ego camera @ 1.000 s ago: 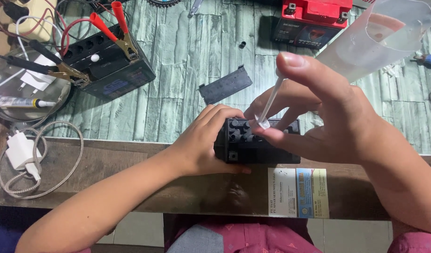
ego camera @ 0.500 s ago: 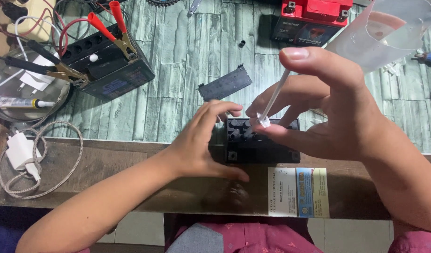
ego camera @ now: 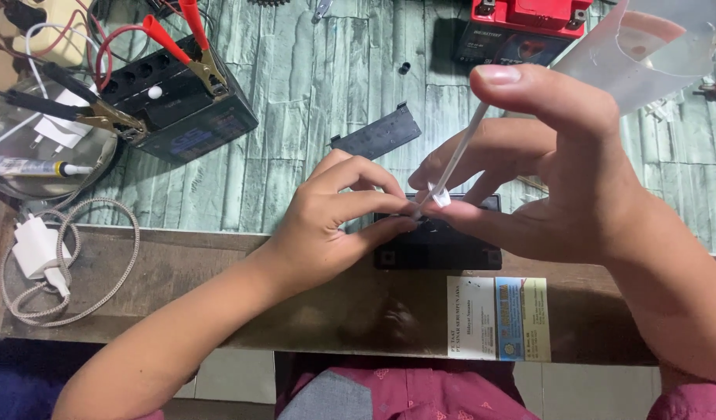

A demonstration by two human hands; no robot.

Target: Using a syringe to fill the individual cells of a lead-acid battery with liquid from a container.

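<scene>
Where the wooden bench edge meets the green plank-patterned mat, a small black battery sits straight ahead of the person, long axis running left to right, both hands meeting over its top. Left hand: fingers curled inward, tips pinched together at the battery's upper left edge, right where the tube ends; whether they hold a small part there I cannot tell. Right hand: closed around a thin clear tube, thumb on top, forefinger beneath. Tube slants from upper right down to lower left, its white tip just above the battery's top face and touching or nearly touching the left fingertips. Both hands are at the battery; the right hand is higher.

Near edge: a printed label stuck on the wood just in front of the battery. Far left on the wood, a white charger with braided cable.

Beyond the hands, on the mat: a loose black cover strip, lying at a slant. Further left, a larger dark battery with red-handled clamps attached, beside a round metal dish. At the far edge, a red-topped battery; a clear plastic jug shows at upper right, close to the camera.
</scene>
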